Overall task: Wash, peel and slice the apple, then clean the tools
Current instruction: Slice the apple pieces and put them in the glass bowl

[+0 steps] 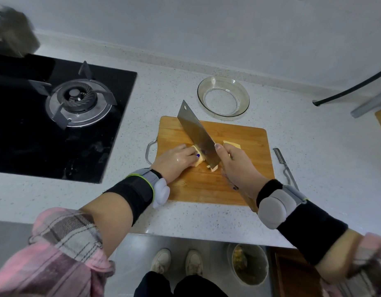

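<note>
Right hand (239, 168) grips cleaver (197, 133), blade down in peeled apple piece (199, 156); left hand (176, 159) holds piece on cutting board (245, 133).

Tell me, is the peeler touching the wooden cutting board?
Apart. The head view shows the peeler lying on the counter to the right of the cutting board, with a strip of speckled counter plainly visible between them.

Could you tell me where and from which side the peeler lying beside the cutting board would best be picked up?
Probably by its long thin handle, from above. The peeler lies flat on the counter just right of the cutting board, blade head at the far end, handle running toward the person. A pinch across the near half of the handle keeps fingers off the blade.
</note>
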Demonstrator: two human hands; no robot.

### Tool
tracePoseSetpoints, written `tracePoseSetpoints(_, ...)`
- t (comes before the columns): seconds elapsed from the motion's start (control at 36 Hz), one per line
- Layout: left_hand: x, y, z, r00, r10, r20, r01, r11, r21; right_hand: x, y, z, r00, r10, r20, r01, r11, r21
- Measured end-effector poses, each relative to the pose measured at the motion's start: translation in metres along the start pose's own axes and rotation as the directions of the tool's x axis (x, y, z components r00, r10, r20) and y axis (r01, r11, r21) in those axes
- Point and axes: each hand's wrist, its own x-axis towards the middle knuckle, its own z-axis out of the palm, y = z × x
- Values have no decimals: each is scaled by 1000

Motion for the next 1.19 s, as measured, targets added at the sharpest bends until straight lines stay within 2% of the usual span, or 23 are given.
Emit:
tracePoseSetpoints(0.64,-6,-6,10,1000,-24,1,24,999,-33,22,9,26,999,52,14,-52,999,-5)
tracePoseSetpoints(0.75,-7,-9,13,1000,8,5,-8,1000,-24,20,8,19,999,54,6,-54,997,48)
tracePoseSetpoints(0.86,-7,-5,13,999,20,-50,-21,1000,-14,15,1,14,999,36,-3,-36,993,114)
tracePoseSetpoints(1.06,-6,-2,6,996,45,-83,-42,999,30,6,-2,6,1000,13,18,-13,999,52)
tracePoseSetpoints(1.19,-7,-2,7,998,-2,-70,3,1000,8,4,3,8,1000,8,6,-8,1000,10)
